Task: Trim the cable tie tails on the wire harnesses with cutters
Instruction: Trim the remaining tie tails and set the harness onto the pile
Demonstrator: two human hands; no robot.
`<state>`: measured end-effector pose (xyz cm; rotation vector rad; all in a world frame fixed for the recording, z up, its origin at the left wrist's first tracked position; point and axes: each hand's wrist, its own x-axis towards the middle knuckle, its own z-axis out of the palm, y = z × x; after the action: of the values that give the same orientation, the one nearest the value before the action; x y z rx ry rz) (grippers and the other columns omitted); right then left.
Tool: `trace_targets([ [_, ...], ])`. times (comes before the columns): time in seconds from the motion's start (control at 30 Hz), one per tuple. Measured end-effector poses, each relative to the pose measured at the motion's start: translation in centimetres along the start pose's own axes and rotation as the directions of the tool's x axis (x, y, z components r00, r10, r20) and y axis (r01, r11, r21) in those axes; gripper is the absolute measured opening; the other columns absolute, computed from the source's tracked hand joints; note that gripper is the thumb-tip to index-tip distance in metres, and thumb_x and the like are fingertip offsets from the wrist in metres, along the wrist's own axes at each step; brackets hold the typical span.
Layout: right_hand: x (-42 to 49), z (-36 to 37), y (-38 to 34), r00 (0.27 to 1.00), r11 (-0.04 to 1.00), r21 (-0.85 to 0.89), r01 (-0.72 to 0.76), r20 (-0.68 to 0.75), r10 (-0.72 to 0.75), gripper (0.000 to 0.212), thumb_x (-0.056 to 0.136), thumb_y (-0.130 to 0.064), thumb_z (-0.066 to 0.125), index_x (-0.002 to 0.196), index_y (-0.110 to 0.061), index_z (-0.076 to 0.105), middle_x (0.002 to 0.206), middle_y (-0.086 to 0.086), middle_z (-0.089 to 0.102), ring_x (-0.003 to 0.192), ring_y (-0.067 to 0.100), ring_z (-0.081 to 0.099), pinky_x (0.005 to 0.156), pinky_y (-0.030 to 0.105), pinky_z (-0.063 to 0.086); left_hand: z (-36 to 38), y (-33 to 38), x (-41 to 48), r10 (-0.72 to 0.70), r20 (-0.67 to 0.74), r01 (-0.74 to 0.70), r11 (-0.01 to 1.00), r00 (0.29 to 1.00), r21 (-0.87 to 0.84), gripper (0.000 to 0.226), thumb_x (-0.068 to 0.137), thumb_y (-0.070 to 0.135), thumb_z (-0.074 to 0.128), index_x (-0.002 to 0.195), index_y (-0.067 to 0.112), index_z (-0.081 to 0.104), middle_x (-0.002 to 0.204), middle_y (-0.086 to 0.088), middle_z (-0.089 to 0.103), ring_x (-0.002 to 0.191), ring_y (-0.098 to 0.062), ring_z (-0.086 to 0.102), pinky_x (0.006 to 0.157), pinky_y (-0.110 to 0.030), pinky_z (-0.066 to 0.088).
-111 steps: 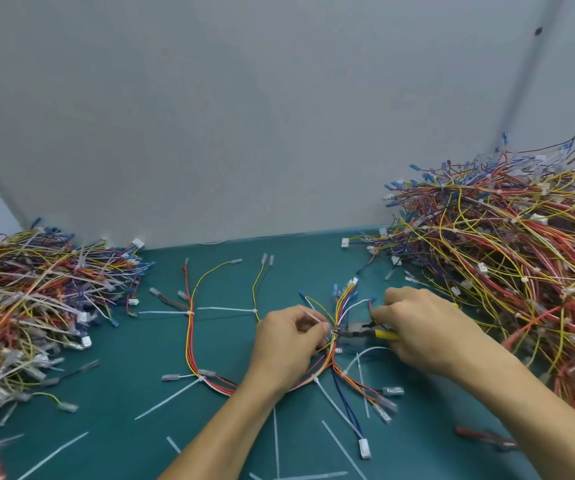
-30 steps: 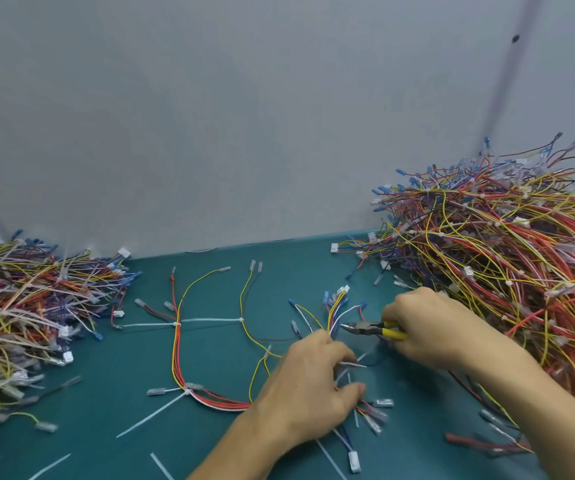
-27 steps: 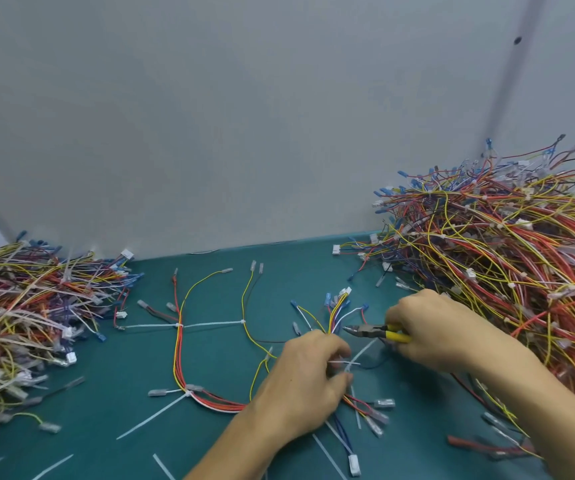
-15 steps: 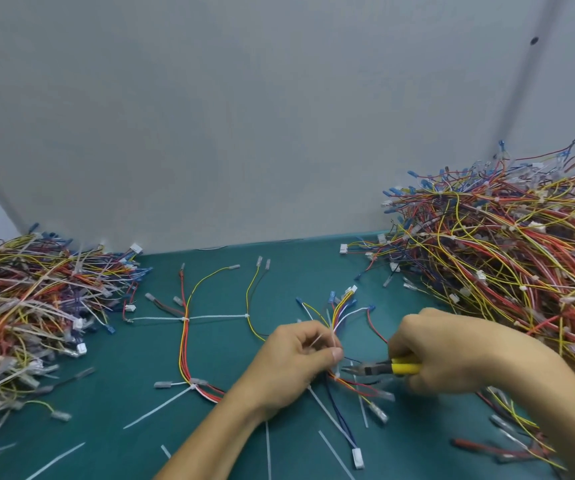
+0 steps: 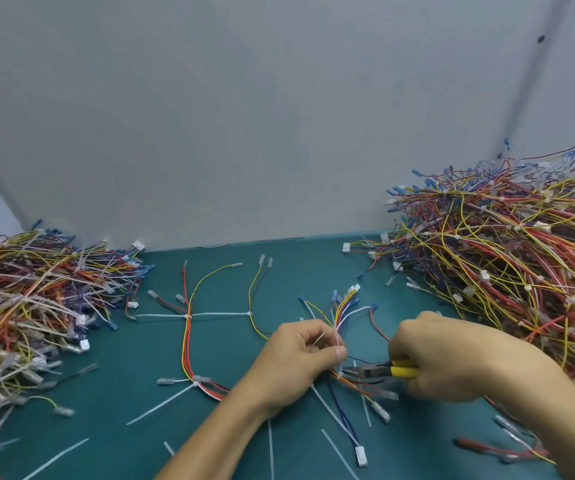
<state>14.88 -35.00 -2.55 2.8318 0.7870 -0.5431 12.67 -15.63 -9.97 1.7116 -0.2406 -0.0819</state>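
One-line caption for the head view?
Left hand pinches a wire harness while right hand holds yellow-handled cutters at a cable tie.

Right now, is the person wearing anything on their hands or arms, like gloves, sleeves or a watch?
No. The left hand and right hand are bare, with no gloves and no rings that show. The left forearm and right forearm are bare too: no sleeve, watch or band appears up to the picture's edge.

Bare forearms angled in from below, left hand (image 5: 298, 358) just left of the cutters (image 5: 378, 371), fingers curled, thumb and forefinger pinching harness wires (image 5: 341, 315), right hand (image 5: 449, 362) fisted round the cutters' yellow handles
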Motion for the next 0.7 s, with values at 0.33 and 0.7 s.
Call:
trace_targets([
  [0.33,0.08,0.10,-0.36,1.000,1.000,-0.005,-0.020,-0.008,0.020,0.014,0.080,-0.023,0.054,0.069,-0.018,0.047,0.074,0.000,0.043,0.077,0.030,0.052,0.062,0.032,0.042,0.00,-0.14,0.12,-0.006,-0.018,0.007,1.000,1.000,0.023,0.016,0.086,0.003,0.066,0.074,0.012,0.062,0.055,0.012,0.054,0.045,0.000,0.042,0.049,-0.010,0.033],
  [0.7,0.17,0.21,-0.79,0.999,0.996,-0.084,-0.013,-0.051,0.009,0.008,0.081,-0.022,0.056,0.076,-0.016,0.053,0.071,0.003,0.041,0.072,0.031,0.049,0.052,0.028,0.033,-0.03,-0.20,0.07,-0.015,-0.033,0.017,0.999,0.999,0.046,0.017,0.086,0.006,0.068,0.073,0.017,0.063,0.055,0.012,0.053,0.046,-0.002,0.037,0.049,-0.011,0.032],
])
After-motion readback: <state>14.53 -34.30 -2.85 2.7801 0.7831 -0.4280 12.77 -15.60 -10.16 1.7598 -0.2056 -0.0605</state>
